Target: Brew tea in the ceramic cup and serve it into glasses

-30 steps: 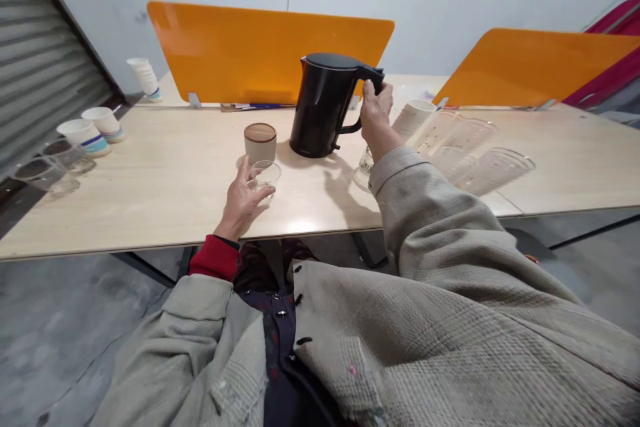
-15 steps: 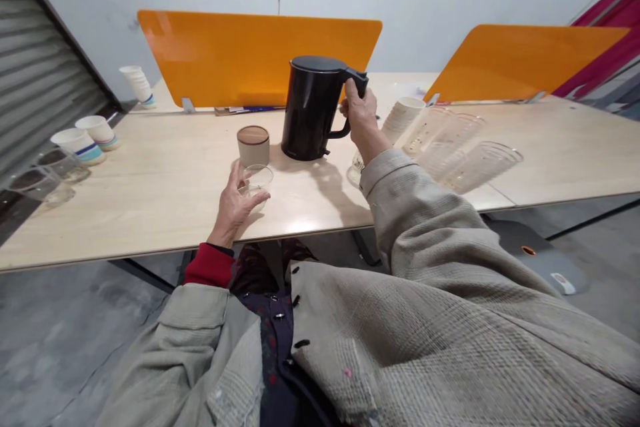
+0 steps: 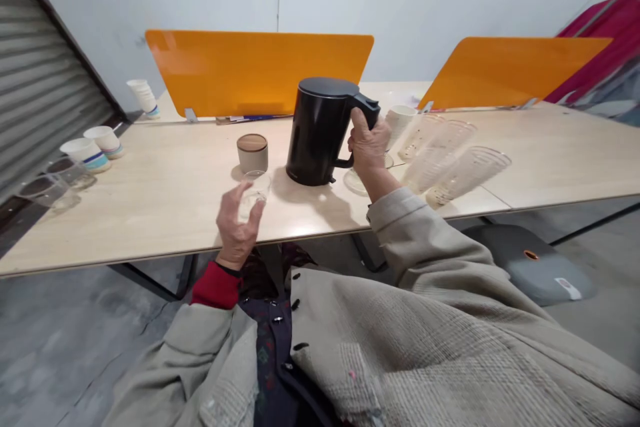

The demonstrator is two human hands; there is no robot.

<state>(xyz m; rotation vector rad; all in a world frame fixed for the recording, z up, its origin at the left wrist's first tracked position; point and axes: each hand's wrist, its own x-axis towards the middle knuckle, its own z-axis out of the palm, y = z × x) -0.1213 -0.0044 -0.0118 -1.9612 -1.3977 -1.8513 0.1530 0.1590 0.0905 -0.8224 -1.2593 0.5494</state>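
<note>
A black electric kettle [image 3: 320,130] stands nearly upright, its lid closed. My right hand [image 3: 369,143] is wrapped round its handle. I cannot tell whether its base touches the table. To its left, my left hand [image 3: 237,223] curves round a clear plastic cup [image 3: 258,181], thumb on the near right side and fingers on the left. The cup is near the table's front edge, partly hidden by the hand. Just behind it sits a round grey canister [image 3: 253,157] with a wood-coloured lid.
Nested clear cups [image 3: 470,177] lean over the table [image 3: 165,213] on the right, near white paper cups [image 3: 400,121]. At the left end are paper cups [image 3: 86,153] and clear cups [image 3: 47,192]. Orange dividers [image 3: 260,73] line the back. A grey stool [image 3: 530,260] is below right.
My right hand has brought the kettle closer to me and slightly right. My left hand stays round the clear cup, its wrist turned a little. The view has shifted slightly.
</note>
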